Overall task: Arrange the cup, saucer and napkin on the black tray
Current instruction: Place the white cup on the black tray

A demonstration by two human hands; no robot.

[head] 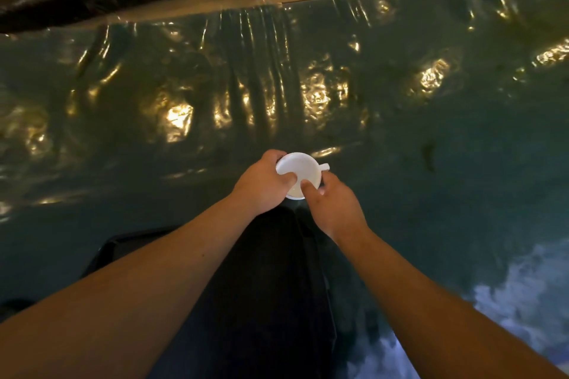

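cup: the white cup (298, 170) sat mid-frame, just below centre, seen from above, with its handle sticking out toward the right of the frame.
left grip: the left hand (261, 184) was wrapped round the cup's left rim, thumb hooked over the near edge, so it was pinching the cup.
right grip: the right hand (334, 206) came in from the lower right, fingertip on the near rim and the rest curled by the wall below the handle; looked like it was clamped on the cup too, not spread.
saucer: a sliver of white showed under the cup's near edge, couldn't tell if that was the saucer.
tray: the black tray (104, 251) lay straight below the cup in the frame, mostly hidden by both forearms.
key relation: cup sat just past the tray's far edge, so I'd guess the move was a pull down-frame, both hands equally close.
bench: shiny plastic-covered bench (431, 148) all round.
napkin: not spotted.
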